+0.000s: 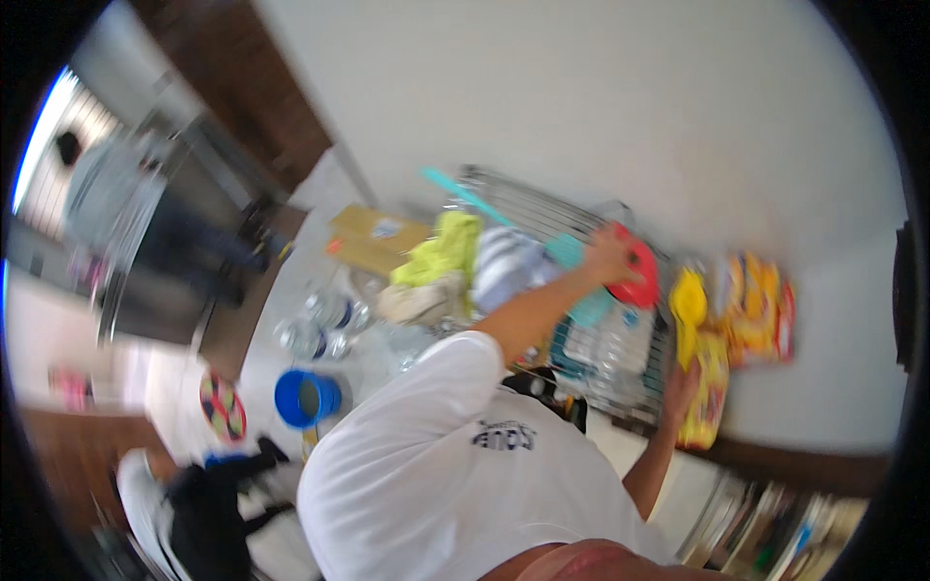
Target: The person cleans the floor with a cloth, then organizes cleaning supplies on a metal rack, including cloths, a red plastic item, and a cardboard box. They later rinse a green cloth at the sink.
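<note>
My left hand [610, 256] reaches over a wire rack [538, 207], its fingers spread across a round red plastic item [639, 269] with a dark spot; they seem to grip it. Beneath it lie turquoise plastic pieces [590, 309]. At the rack's right side, my right hand [681, 392] is closed round the lower end of a yellow scoop-like utensil [687, 301], beside a yellow packet [708, 392]. Striped cloth [508, 265] and a lime-green cloth [447, 247] lie left of my left hand. Motion blur softens the details.
Clear bottles [312, 338], a blue cup [306, 398] and a cardboard box [378, 236] stand on the white table [272, 319]. More yellow packets [755, 305] lie at the right. Another person [109, 189] is at the far left, and one more [203, 508] at the lower left.
</note>
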The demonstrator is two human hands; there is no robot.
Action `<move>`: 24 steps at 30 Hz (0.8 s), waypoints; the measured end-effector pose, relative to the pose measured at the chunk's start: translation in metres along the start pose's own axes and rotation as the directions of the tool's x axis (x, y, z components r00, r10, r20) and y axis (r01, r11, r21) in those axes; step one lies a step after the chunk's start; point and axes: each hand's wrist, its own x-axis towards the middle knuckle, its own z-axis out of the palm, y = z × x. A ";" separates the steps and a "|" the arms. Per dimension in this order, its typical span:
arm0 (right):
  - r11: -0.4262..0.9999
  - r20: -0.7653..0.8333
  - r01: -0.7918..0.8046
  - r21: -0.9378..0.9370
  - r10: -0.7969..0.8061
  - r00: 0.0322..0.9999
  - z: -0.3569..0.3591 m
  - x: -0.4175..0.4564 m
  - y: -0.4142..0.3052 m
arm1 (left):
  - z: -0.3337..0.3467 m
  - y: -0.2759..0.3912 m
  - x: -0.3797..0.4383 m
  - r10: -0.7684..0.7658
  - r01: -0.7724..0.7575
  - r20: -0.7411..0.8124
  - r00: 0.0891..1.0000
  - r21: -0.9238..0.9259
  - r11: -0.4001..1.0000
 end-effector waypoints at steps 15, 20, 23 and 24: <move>0.955 0.105 0.227 -0.192 -0.210 0.972 0.063 0.084 0.036 | -0.010 0.008 -0.022 -0.461 0.447 0.071 0.884 -0.411 0.794; 0.944 0.080 0.238 -0.228 -0.226 0.971 0.075 0.083 0.032 | 0.002 0.004 -0.019 -0.451 0.458 0.171 0.876 -0.589 0.666; 0.942 0.053 0.220 -0.252 -0.214 0.976 0.078 0.081 0.037 | 0.007 0.019 -0.021 -0.508 0.526 0.248 0.825 -0.666 0.529; 0.943 0.050 0.207 -0.261 -0.201 0.978 0.077 0.078 0.034 | 0.010 0.022 -0.022 -0.532 0.532 0.246 0.811 -0.688 0.493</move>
